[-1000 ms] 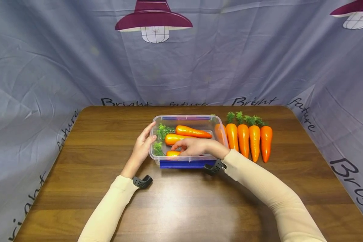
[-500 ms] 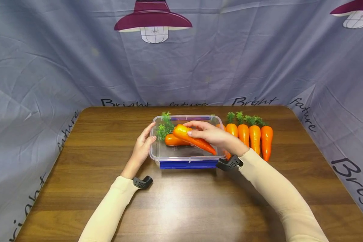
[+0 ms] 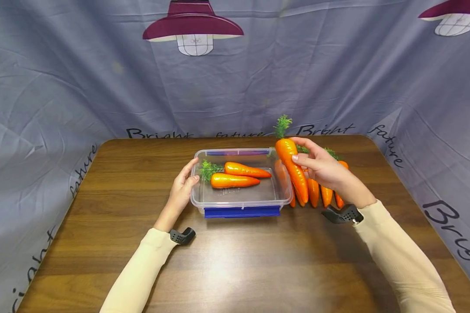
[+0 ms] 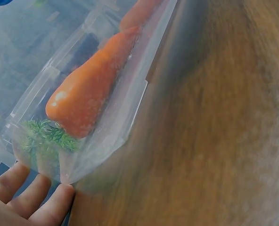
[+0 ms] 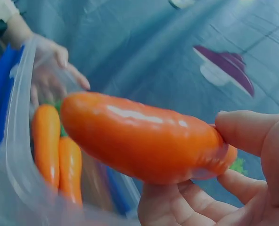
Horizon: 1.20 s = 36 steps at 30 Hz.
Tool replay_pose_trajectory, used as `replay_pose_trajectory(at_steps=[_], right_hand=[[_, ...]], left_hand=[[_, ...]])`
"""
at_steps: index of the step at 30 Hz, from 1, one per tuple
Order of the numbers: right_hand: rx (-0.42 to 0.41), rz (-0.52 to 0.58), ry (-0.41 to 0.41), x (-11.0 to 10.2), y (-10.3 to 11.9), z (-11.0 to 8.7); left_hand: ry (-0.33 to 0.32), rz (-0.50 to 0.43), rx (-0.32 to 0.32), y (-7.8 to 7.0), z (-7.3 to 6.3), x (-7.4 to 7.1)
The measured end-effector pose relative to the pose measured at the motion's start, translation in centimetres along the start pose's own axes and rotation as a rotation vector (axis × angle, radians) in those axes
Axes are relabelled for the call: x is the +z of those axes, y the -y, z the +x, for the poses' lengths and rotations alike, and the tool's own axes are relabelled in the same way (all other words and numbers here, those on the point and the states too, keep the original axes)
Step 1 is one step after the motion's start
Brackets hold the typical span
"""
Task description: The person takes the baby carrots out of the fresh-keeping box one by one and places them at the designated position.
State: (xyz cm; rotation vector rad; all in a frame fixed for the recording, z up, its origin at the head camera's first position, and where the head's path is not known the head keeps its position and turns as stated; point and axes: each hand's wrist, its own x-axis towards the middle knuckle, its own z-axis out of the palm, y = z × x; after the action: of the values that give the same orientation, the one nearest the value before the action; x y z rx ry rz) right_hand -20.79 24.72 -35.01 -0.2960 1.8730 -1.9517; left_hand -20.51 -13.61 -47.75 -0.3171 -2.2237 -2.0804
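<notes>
My right hand pinches an orange carrot with a green leafy top. It is raised beside the right end of a clear plastic box with blue clips, tip pointing down toward me. In the right wrist view, thumb and fingers sit on either side of the carrot. My left hand rests against the box's left end, fingertips at the wall. Two carrots lie inside, a nearer one and a farther one, green tops at the left. The left wrist view shows a carrot through the plastic.
Several more carrots stand in a row right of the box, partly hidden behind my right hand and the held carrot. All this is on a wooden table. A grey-blue curtain with printed lamps hangs behind it.
My right hand has lifted a carrot out of the box and carried it right, past the box's right end, swinging it more upright. Two carrots are left inside. My left hand stays at the box.
</notes>
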Motion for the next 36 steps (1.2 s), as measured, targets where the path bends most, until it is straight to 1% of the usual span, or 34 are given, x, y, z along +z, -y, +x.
replay_pose_trajectory(at_steps=[6, 14, 19, 22, 26, 31, 32, 34, 36], right_hand=[[0.003, 0.035, -0.073, -3.8, -0.5, -2.0], [0.036, 0.081, -0.165, -10.9, -2.3, -4.4], [0.072, 0.071, -0.239, -14.8, -4.1, -6.0], [0.103, 0.036, -0.277, -16.6, -5.2, -6.8], [0.152, 0.0, -0.326, -18.3, -6.7, -7.3], [0.199, -0.034, -0.393, -19.2, -8.1, -7.4], [0.212, -0.058, -0.405, -19.3, -8.2, -7.4], [0.244, -0.14, -0.419, -19.4, -8.5, -7.2], [0.283, -0.248, -0.425, -19.4, -8.7, -7.1]], left_hand=[[-0.007, 0.009, 0.005, 0.1, 0.1, -0.2], [-0.011, 0.009, 0.002, 0.3, 0.2, -0.3], [-0.006, 0.023, -0.005, 0.2, 0.2, -0.2], [0.001, 0.02, -0.008, 0.1, 0.2, -0.1], [0.001, 0.011, -0.007, 0.0, 0.1, -0.1], [-0.001, 0.003, -0.001, 0.0, 0.1, -0.1], [-0.003, 0.001, -0.001, 0.0, 0.1, -0.1], [-0.002, 0.0, -0.002, 0.0, 0.0, -0.1], [0.0, -0.006, -0.007, 0.0, 0.0, -0.1]])
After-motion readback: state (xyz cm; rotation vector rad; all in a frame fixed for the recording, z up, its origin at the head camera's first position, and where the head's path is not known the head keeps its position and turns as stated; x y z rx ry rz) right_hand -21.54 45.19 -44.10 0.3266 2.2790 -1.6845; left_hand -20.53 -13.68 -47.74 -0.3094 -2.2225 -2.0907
